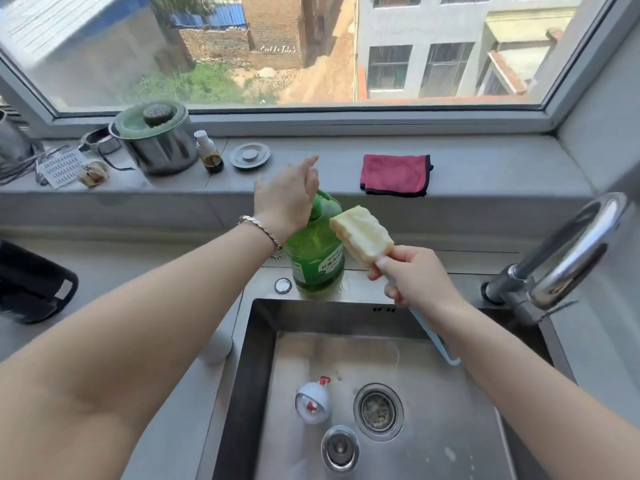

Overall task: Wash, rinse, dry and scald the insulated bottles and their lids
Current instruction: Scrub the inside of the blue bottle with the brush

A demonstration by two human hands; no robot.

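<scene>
A grey bench (173,258) holds a steel sink (256,341). On the sink's back rim at twelve o'clock stands a green detergent bottle (315,265), with a small round button (283,285) just beside it at eleven and the tap (554,265) at two. On the basin floor a white lid (312,403) lies at nine o'clock of the drain strainer (378,412), and a steel plug (340,448) at seven. The sill ledge (311,181) behind carries, from ten to one o'clock, a grater (60,168), a steel pot (156,140), a small bottle (209,154), a grey disc (250,155) and a pink cloth (394,174).
</scene>
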